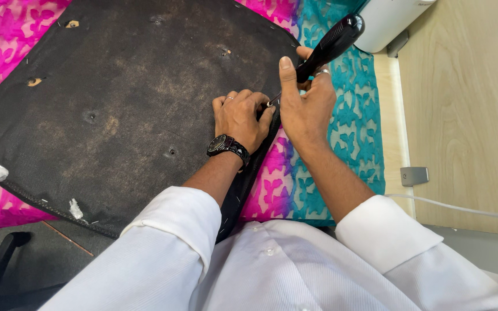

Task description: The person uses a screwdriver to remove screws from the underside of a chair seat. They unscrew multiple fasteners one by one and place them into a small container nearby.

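Observation:
A large black fabric-covered panel (122, 109), dusty and stapled along its edges, lies upside down on a pink and teal patterned cloth (353, 126). My left hand (240, 118), with a black wristwatch and a ring, presses closed on the panel's right edge. My right hand (306, 101) grips a black-handled screwdriver (332, 43); its metal tip touches the panel edge right beside my left fingers. The tool's tip is partly hidden between the two hands.
A white appliance (390, 20) stands at the top right on a pale wooden surface (468, 115). A white cable (462, 207) and a small metal bracket (414, 175) lie at the right. A dark chair part (1, 259) shows at the lower left.

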